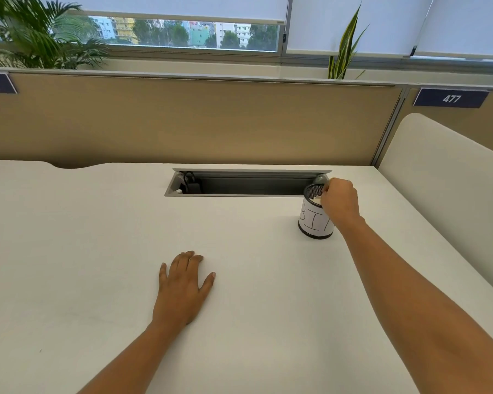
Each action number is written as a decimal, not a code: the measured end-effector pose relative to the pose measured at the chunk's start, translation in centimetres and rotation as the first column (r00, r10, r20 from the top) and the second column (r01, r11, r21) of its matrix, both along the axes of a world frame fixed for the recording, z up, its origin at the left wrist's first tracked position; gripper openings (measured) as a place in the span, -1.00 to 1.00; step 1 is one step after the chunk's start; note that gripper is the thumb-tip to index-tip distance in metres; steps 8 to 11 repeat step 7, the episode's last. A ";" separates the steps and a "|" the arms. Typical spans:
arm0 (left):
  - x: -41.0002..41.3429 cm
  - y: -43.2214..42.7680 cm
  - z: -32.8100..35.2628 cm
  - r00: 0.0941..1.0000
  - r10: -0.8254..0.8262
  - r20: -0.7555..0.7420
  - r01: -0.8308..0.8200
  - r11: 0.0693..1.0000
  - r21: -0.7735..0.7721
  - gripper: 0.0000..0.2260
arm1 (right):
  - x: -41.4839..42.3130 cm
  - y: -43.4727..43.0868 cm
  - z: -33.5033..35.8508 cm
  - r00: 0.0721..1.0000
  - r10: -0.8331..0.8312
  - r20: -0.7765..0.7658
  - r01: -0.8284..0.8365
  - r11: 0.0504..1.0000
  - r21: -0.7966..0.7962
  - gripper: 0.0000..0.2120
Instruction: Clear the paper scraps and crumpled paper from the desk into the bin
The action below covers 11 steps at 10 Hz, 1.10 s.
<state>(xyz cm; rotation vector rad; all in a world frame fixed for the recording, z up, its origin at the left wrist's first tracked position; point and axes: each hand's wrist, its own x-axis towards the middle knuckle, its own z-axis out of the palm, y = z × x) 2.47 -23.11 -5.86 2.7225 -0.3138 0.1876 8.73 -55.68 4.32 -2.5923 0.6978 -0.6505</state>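
Nearly done: the desk (pixel 97 251) shows 0 scraps, the right hand (pixel 339 199) pinches a pale scrap (pixel 316 199) over the bin (pixel 315 223) at 2 o'clock, and the left hand (pixel 182 282) lies spread flat.

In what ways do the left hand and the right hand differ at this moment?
The left hand lies flat, palm down, fingers spread on the desk; the right hand is raised over the bin, fingers curled. The left hand holds nothing; pale paper shows at the right hand's fingertips. Both arms are bare.
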 end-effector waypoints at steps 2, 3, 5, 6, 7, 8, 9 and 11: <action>-0.1 -0.1 0.2 1.000 0.000 -0.003 0.000 1.000 -0.009 -0.60 | -1.2 0.6 -0.3 0.994 0.020 0.111 -0.017 1.000 -0.020 -0.81; -0.1 0.0 0.2 1.000 -0.001 -0.002 0.001 1.000 -0.006 -0.60 | -1.5 1.0 -0.5 0.989 0.020 0.145 -0.020 1.000 0.000 -0.78; 0.0 0.0 0.1 1.000 -0.004 -0.008 0.004 1.000 -0.017 -0.60 | -2.2 1.6 -0.8 0.968 0.031 0.250 -0.028 1.000 -0.014 -0.78; -0.2 0.0 0.3 1.000 0.003 -0.007 -0.003 1.000 -0.028 -0.60 | -3.0 2.4 -0.8 0.942 0.064 0.330 -0.052 0.998 -0.046 -0.81; 0.1 0.1 0.0 1.000 0.000 0.002 0.000 1.000 -0.017 -0.60 | -3.9 4.6 -1.6 0.875 0.177 0.451 -0.113 0.980 -0.165 -0.89; 0.1 0.1 0.0 1.000 0.000 0.002 0.000 1.000 -0.017 -0.60 | -3.9 4.6 -1.6 0.875 0.177 0.451 -0.113 0.980 -0.165 -0.89; 0.1 0.1 0.0 1.000 0.000 0.002 0.000 1.000 -0.017 -0.60 | -3.9 4.6 -1.6 0.875 0.177 0.451 -0.113 0.980 -0.165 -0.89; 0.1 0.1 0.0 1.000 0.000 0.002 0.000 1.000 -0.017 -0.60 | -3.9 4.6 -1.6 0.875 0.177 0.451 -0.113 0.980 -0.165 -0.89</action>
